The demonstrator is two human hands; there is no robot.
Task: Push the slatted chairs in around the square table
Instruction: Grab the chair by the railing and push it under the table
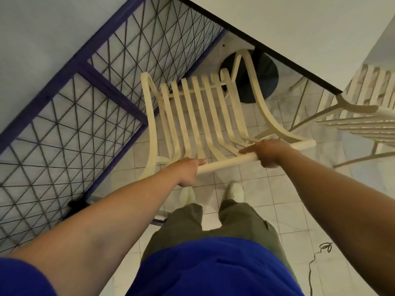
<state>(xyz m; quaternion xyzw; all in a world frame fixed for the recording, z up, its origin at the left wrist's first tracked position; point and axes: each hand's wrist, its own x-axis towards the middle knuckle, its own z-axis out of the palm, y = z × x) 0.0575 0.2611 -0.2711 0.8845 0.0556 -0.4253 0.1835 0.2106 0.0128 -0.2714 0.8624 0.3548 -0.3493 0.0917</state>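
A cream slatted chair point(198, 116) stands in front of me, its seat facing the square table point(299, 28), a white top with a black edge. The front of the seat reaches up to the table's round black base point(263, 82). My left hand point(188, 170) and my right hand point(269, 152) both grip the chair's top back rail, one near each end. A second slatted chair point(363, 116) stands at the right, at the table's corner.
A purple-framed wire mesh panel point(89, 99) runs along the wall close on the chair's left. The floor is white tile. A thin black cable point(316, 259) lies on the tiles at the lower right. My feet stand just behind the chair.
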